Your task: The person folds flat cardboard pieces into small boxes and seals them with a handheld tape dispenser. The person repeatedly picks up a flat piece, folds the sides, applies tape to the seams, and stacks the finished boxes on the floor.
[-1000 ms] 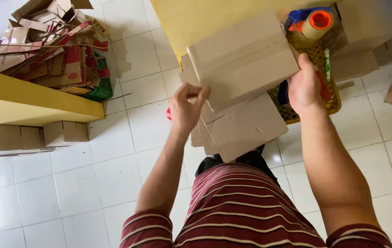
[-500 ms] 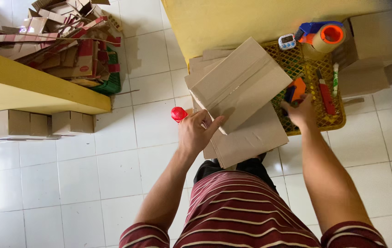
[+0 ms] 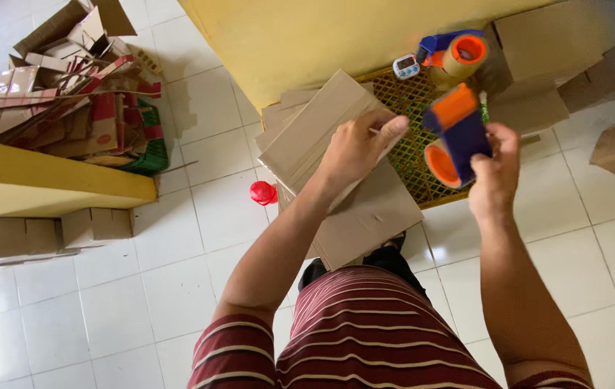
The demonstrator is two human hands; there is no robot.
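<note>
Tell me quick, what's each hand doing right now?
Left hand: closed on the folded cardboard box, thumb on top.
Right hand: closed around the blue and orange tape dispenser, held up above the yellow crate.

Bright, even daylight — soft shadows, slight blur
</note>
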